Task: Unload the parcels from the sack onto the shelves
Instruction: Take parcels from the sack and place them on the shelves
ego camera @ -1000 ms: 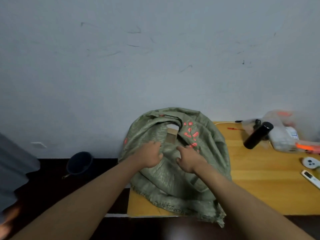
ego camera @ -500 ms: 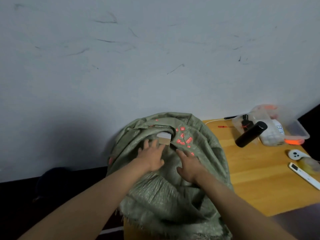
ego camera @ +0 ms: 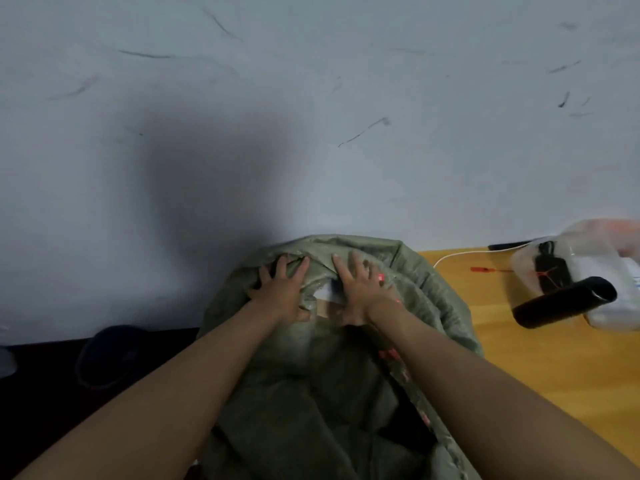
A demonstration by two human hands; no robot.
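Head view — sack [ego camera: 311,393] on wooden table [ego camera: 540,358], scuffed white wall [ego camera: 311,98] behind.

Both the left hand [ego camera: 281,293] and right hand [ego camera: 360,293] press spread fingers on the green sack [ego camera: 311,382] at the worktop's [ego camera: 540,368] left edge, a parcel [ego camera: 327,298] between them.

My green woven sack [ego camera: 332,386] slumps on the table edge, mouth parted; a cardboard parcel [ego camera: 327,301] with white label peeks out.
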